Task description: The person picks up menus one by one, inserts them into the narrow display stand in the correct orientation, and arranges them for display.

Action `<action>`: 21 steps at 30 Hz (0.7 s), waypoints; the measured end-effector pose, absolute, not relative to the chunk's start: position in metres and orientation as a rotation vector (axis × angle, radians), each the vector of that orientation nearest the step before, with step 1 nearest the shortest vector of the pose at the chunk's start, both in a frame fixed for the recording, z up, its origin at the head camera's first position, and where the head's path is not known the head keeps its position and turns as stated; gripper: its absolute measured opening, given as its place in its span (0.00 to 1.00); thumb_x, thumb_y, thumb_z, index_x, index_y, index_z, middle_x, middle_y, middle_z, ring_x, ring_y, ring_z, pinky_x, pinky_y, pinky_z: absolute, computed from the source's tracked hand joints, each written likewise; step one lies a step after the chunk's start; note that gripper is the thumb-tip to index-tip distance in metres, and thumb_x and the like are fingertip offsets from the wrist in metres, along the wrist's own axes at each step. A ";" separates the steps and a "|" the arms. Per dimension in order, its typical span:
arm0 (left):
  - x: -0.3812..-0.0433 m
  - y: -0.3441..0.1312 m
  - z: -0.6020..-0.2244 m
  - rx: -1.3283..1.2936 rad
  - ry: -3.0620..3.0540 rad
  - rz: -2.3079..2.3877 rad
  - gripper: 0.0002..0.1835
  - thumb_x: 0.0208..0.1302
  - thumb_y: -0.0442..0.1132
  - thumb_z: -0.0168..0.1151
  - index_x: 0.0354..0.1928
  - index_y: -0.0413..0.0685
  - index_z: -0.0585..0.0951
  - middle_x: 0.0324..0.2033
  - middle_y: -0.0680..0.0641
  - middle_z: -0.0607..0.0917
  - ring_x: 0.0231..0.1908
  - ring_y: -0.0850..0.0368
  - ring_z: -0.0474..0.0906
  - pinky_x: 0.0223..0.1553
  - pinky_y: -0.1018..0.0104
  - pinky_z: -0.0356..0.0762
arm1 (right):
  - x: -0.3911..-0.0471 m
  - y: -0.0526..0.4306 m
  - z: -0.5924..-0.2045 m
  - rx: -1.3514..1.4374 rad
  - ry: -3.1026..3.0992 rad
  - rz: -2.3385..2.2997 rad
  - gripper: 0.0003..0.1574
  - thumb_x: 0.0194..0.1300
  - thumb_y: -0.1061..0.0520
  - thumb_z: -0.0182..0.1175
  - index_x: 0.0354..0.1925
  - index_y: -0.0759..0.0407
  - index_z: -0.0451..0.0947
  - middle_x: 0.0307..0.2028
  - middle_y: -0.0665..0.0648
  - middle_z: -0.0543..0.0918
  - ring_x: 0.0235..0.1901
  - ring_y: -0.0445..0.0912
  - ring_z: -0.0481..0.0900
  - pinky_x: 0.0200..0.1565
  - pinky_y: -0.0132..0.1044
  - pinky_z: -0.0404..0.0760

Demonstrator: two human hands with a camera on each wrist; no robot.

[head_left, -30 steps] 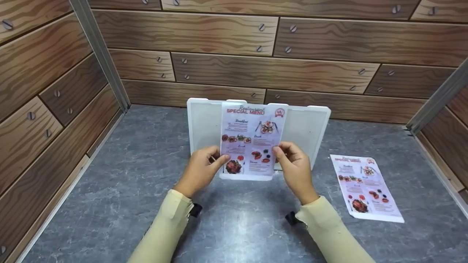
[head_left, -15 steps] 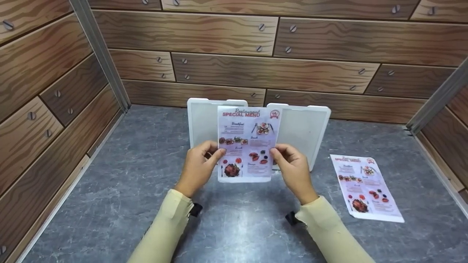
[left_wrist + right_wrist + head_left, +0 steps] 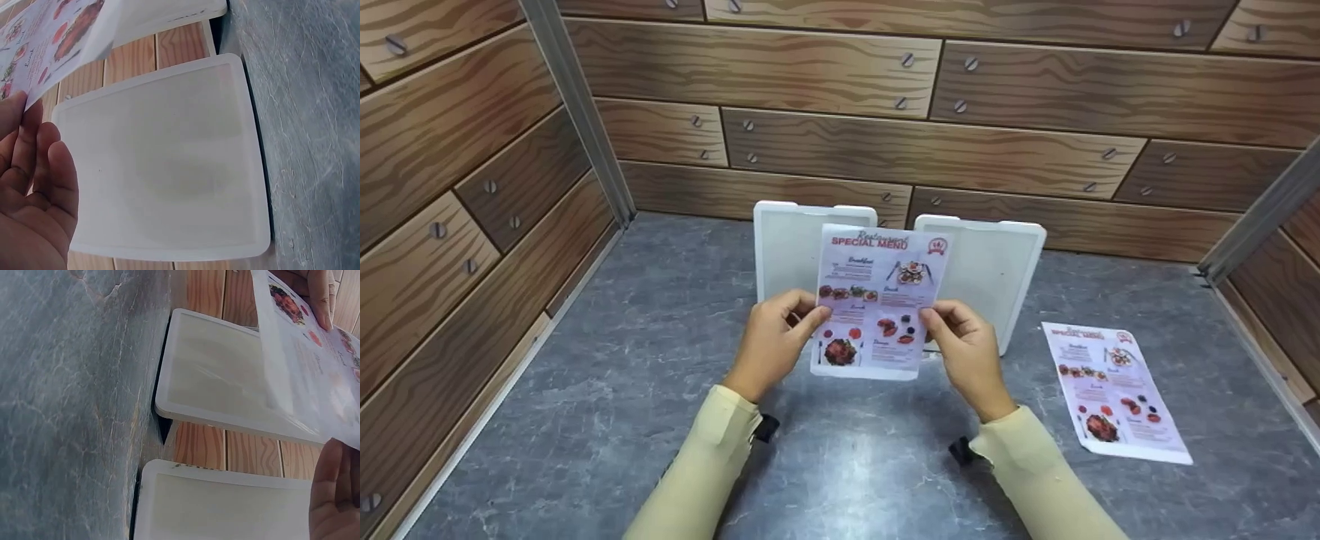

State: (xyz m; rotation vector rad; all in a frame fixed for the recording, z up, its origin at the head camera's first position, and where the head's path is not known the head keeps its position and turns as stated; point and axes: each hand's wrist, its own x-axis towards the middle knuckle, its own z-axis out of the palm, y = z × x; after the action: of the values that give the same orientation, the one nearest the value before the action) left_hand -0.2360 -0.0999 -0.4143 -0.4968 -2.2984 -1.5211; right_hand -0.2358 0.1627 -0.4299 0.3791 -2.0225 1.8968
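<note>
A printed restaurant menu sheet [image 3: 877, 300] is held up at mid-table, its printed face toward me. My left hand [image 3: 776, 337] pinches its left edge between thumb and fingers. On the opposite edge, the right hand [image 3: 966, 352] grips it the same way. Two white-framed panels [image 3: 784, 247] [image 3: 986, 277] stand upright side by side behind the sheet, which overlaps the inner part of each in the head view. From the left wrist, one panel [image 3: 163, 163] shows a plain pale face. The right wrist view has the menu [image 3: 304, 354] slanting in front of a panel [image 3: 219, 365].
A second menu sheet [image 3: 1117, 394] of the same print lies flat on the grey marbled table [image 3: 607, 375], right of the right hand. Wood-patterned walls [image 3: 840, 142] enclose the table at the back and both sides.
The menu sheet has come down slightly and toward me, showing more of the panels' top edges. Both hands keep their grip. The head view has shifted a little.
</note>
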 end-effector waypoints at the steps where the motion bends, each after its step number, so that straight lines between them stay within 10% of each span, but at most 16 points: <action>1: -0.237 -0.100 -0.414 -0.492 -2.304 -1.525 0.06 0.70 0.41 0.68 0.38 0.45 0.86 0.29 0.53 0.86 0.28 0.61 0.78 0.32 0.68 0.79 | -0.236 0.163 -0.430 0.373 -2.021 1.892 0.09 0.73 0.67 0.60 0.42 0.77 0.80 0.32 0.53 0.85 0.30 0.41 0.81 0.36 0.31 0.83; 21: -0.239 -0.105 -0.415 -0.413 -2.237 -1.475 0.05 0.69 0.40 0.69 0.36 0.48 0.88 0.31 0.54 0.86 0.30 0.61 0.80 0.34 0.67 0.81 | -0.240 0.168 -0.430 0.293 -2.024 1.839 0.09 0.73 0.68 0.61 0.42 0.78 0.80 0.30 0.52 0.85 0.30 0.40 0.80 0.35 0.31 0.81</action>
State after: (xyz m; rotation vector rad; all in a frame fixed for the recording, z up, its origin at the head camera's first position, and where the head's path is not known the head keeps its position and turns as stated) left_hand -0.2393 -0.1051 -0.4155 -0.4128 -2.2371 -1.4746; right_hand -0.2398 0.1679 -0.4303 0.2931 -2.0239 1.8389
